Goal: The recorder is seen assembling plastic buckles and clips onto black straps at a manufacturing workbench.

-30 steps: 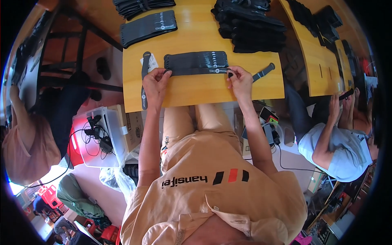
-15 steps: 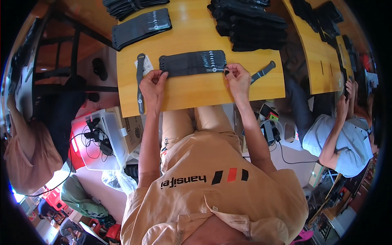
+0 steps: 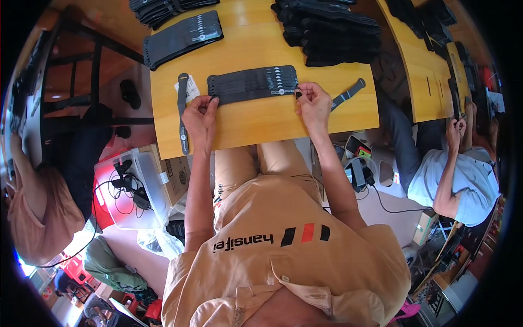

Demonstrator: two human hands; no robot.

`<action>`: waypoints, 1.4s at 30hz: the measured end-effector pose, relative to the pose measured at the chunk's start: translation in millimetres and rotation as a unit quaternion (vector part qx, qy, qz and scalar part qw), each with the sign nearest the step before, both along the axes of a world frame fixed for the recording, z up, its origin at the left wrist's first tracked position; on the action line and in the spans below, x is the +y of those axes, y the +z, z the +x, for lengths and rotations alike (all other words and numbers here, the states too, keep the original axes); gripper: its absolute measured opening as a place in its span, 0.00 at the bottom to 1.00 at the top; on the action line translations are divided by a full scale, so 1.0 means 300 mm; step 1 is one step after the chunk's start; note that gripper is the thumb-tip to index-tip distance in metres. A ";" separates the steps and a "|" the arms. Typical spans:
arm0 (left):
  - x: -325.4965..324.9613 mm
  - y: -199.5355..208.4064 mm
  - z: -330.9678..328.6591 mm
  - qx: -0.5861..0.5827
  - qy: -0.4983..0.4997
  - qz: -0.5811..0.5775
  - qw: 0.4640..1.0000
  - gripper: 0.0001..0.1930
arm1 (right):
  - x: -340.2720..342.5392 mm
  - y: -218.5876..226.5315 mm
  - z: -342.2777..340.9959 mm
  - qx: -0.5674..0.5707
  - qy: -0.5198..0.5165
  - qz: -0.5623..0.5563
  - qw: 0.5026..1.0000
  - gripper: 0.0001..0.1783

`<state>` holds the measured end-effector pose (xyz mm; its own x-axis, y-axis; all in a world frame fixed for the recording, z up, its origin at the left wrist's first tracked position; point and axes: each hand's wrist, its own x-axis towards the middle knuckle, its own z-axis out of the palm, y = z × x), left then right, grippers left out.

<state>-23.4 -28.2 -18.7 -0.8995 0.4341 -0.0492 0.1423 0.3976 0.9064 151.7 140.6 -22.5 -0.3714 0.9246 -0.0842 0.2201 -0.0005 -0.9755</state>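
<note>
A row of overlapping black straps (image 3: 245, 84) with rounded ends and white print lies flat on the table in front of me. My left hand (image 3: 199, 121) pinches the near left corner of the row between thumb and fingers. At the near right corner, my right hand (image 3: 315, 110) is closed on the strap end, with a small black bit showing at its fingertips. One single dark strap (image 3: 183, 117) lies lengthwise just left of my left hand. Another loose strap (image 3: 348, 94) rests slantwise beyond my right hand, with a pale band across it.
Farther back on the yellow table (image 3: 245, 46) are a fanned strap stack (image 3: 180, 41), a banded bundle (image 3: 169, 11) and a large black pile (image 3: 338, 32). A white label (image 3: 190, 87) sits by the left strap. Co-workers sit on both sides; a plastic bin (image 3: 128, 191) stands below left.
The table and straps sit slightly farther left in the picture. Both my hands keep their places at the row's corners. The right co-worker's arms have shifted.
</note>
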 end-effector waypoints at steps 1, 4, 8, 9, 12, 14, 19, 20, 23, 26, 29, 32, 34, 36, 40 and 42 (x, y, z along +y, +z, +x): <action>0.000 -0.004 -0.001 0.000 0.000 0.000 1.000 0.09 | 0.001 0.000 -0.002 0.000 0.000 0.000 1.000 0.06; 0.001 -0.011 -0.003 -0.006 0.001 0.006 1.000 0.09 | 0.002 0.002 -0.004 -0.009 -0.006 -0.003 1.000 0.06; 0.002 -0.009 -0.002 0.001 0.003 0.016 1.000 0.09 | -0.002 0.015 -0.010 -0.017 -0.007 0.001 1.000 0.05; 0.002 -0.012 -0.003 -0.001 0.003 0.017 1.000 0.09 | -0.003 0.018 -0.011 -0.014 -0.011 -0.004 1.000 0.05; 0.004 -0.013 0.000 0.006 0.007 0.012 1.000 0.09 | -0.002 0.022 -0.011 -0.023 -0.008 0.019 1.000 0.05; 0.004 -0.015 -0.001 0.007 0.007 0.011 1.000 0.09 | 0.000 0.015 -0.012 -0.021 -0.010 0.017 1.000 0.05; 0.008 0.001 0.007 0.005 0.012 0.006 1.000 0.08 | 0.000 0.022 -0.013 -0.028 -0.012 0.019 0.999 0.06; 0.007 -0.002 0.007 0.010 0.015 0.010 1.000 0.08 | 0.000 0.020 -0.015 -0.027 -0.014 0.021 0.999 0.06; 0.010 0.008 0.011 0.020 0.017 0.007 1.000 0.08 | -0.002 0.024 -0.016 -0.030 -0.014 0.027 0.999 0.05; 0.007 -0.003 0.004 0.019 0.016 0.009 1.000 0.07 | -0.003 0.024 -0.016 -0.034 -0.015 0.032 0.999 0.05; 0.006 -0.013 0.001 0.022 0.014 0.012 1.000 0.07 | -0.004 0.021 -0.018 -0.033 -0.018 0.037 0.999 0.05; 0.006 -0.025 -0.004 0.027 0.014 0.003 1.000 0.07 | -0.004 0.017 -0.022 -0.039 -0.021 0.041 0.998 0.04; 0.011 -0.022 0.000 0.023 0.014 -0.002 1.000 0.07 | 0.002 0.004 -0.022 -0.045 -0.024 0.041 0.998 0.04; 0.018 -0.011 0.011 0.076 0.029 -0.024 0.996 0.06 | 0.009 -0.015 -0.024 -0.060 -0.019 0.082 0.995 0.03; 0.016 -0.015 0.007 0.120 0.027 -0.008 0.992 0.06 | 0.012 0.001 -0.027 -0.086 -0.018 0.079 0.993 0.03; 0.017 0.004 0.007 0.076 0.023 -0.047 0.996 0.08 | 0.017 0.005 -0.029 -0.105 -0.016 0.095 0.990 0.03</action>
<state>-21.2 -23.1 -17.5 -0.9183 0.3927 0.0512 0.2556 0.4889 0.8340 143.1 145.6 -21.1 -0.3337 0.9425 0.0196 0.4207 0.1675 -0.8916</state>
